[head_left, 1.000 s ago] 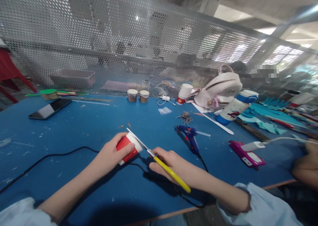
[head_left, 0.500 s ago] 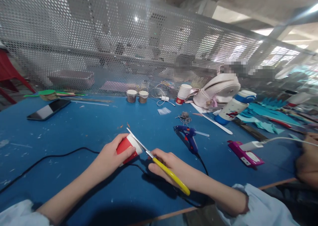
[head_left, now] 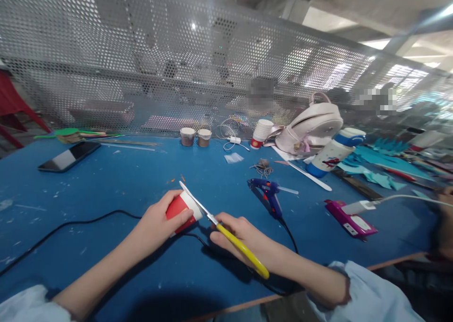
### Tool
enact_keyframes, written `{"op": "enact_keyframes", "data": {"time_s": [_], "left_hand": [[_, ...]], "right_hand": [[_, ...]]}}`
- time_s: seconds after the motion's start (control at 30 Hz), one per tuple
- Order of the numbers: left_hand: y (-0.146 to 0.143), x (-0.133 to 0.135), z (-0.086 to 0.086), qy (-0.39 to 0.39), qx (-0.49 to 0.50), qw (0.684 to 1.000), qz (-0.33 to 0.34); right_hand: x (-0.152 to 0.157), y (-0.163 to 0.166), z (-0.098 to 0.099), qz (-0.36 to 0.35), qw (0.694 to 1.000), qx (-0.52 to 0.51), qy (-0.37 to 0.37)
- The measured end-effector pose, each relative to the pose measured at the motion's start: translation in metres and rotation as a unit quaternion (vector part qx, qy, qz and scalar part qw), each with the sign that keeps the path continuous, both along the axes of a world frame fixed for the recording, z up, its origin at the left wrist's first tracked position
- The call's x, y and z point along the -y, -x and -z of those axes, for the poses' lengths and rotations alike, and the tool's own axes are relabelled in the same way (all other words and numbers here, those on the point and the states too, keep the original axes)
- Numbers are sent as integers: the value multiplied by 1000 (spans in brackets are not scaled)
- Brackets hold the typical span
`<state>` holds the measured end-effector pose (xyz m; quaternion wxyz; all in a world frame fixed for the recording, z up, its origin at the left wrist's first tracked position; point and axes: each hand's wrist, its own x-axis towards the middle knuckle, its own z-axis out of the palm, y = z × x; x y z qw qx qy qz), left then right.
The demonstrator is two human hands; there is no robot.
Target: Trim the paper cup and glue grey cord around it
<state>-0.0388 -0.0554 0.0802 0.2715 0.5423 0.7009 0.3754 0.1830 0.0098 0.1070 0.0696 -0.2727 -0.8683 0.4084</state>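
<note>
My left hand (head_left: 161, 218) is closed around a red and white paper cup (head_left: 180, 212), tilted on its side above the table. In my right hand (head_left: 237, 235) are yellow-handled scissors (head_left: 242, 250), gripped by the handles. The scissor blades lie along the cup's white end, pointing up and left; whether they have cut into it I cannot tell. A blue hot glue gun (head_left: 271, 194) with a clear glue stick rests to the right of my hands. Its black cord passes behind my right forearm.
A magenta power strip (head_left: 350, 220) with a white plug sits at the right. Along the back stand two small cups (head_left: 194, 137), stacked paper cups (head_left: 262, 133), a backpack (head_left: 307, 126) and a bottle (head_left: 334, 154). A phone (head_left: 69, 156) lies at the left. Another person's hand (head_left: 448, 199) shows at the right edge.
My hands, the cup and the scissors have hardly moved; the scissors have shifted very slightly left. The other person's hand at the right edge has drawn back to the right.
</note>
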Motion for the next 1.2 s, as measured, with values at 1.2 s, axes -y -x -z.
{"op": "enact_keyframes", "data": {"time_s": [1.2], "left_hand": [[0,-5,19,-117,144,983,-20]], "right_hand": [[-47,29,39,133,974,-176,56]]}}
